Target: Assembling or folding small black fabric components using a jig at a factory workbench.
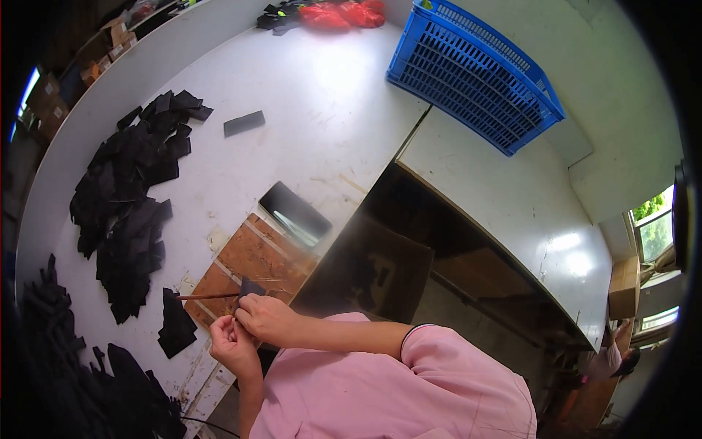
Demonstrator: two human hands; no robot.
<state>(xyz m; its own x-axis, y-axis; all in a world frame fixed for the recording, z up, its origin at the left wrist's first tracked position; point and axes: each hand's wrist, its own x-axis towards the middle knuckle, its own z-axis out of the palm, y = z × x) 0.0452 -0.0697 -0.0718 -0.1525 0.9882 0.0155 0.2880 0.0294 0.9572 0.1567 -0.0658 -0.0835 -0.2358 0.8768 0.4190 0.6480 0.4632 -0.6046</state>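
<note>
Hands (248, 329) apparently pinching small black piece (251, 287), brush (206, 296), black scraps (131, 205), blue crate (475, 73)

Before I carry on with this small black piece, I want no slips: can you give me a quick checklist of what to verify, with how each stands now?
1. Right hand grips the small black piece: ok, it is pinched at the fingertips.
2. Thin brown stick sits level at the piece: ok, it points left over the brown board.
3. Left hand close enough to help: ok, it is next to the right hand.
4. What the left hand holds: cannot tell, its fingers are curled.
5. Stock within reach: ok, a pile of black pieces lies to the left on the white table.
</note>
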